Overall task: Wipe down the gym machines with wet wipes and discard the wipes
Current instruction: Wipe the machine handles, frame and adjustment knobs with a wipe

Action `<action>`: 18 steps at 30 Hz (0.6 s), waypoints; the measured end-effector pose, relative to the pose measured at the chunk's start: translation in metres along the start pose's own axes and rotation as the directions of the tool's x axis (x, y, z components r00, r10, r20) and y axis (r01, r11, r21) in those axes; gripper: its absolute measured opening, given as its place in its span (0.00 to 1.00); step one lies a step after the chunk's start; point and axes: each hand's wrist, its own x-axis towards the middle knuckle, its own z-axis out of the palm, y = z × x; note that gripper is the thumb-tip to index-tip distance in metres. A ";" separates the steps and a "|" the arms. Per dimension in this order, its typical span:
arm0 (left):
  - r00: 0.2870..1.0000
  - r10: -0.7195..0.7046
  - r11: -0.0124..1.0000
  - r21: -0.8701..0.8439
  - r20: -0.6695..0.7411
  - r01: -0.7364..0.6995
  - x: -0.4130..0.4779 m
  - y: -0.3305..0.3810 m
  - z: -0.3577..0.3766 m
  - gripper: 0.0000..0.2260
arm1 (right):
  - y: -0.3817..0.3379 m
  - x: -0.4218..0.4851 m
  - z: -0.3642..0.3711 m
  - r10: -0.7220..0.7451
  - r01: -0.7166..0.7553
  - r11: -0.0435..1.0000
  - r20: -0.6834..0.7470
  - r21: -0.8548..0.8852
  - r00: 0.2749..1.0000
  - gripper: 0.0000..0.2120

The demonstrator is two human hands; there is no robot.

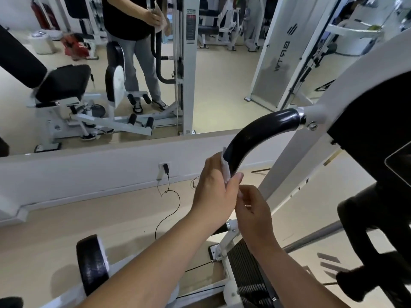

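Two hands at the handle (255,132), centre frame; wiping step in hand.
Left hand (213,187): grip closed round the wipe (225,167), which is folded against the left side of the black curved handle, with the thumb lying across its lower edge. Right hand (255,215) sits just below and to the right, touching the left. Its fingers curl toward the wipe's lower end, but whether its grip has the wipe, the bar or nothing cannot be told. The wipe sits low on the handle; the glossy stretch up to the collar (300,117), right of centre, lies above it. Judgement: mid-wipe on this machine, discard not yet due. The next move likely calls for sliding the wrapped wipe up the curve under a steady squeeze, without letting it bunch.
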 end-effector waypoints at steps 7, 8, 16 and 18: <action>0.999 -0.031 1.000 0.003 -0.044 0.031 0.005 -0.021 0.016 0.19 | 0.009 0.050 -0.005 0.609 -0.490 0.788 -0.348 0.374 0.713 0.33; 0.998 -0.050 0.999 0.005 -0.033 0.050 0.005 -0.019 0.014 0.19 | 0.000 0.054 -0.005 0.655 -0.534 0.752 -0.340 0.387 0.675 0.38; 1.000 0.023 0.956 -0.291 0.006 -0.021 0.010 0.037 -0.004 0.18 | -0.058 0.101 -0.048 0.374 -0.396 0.915 -0.535 0.078 0.758 0.52; 0.999 0.004 0.946 -0.323 0.035 0.008 0.008 0.036 -0.006 0.26 | -0.060 0.106 -0.057 0.361 -0.422 0.907 -0.511 -0.004 0.780 0.53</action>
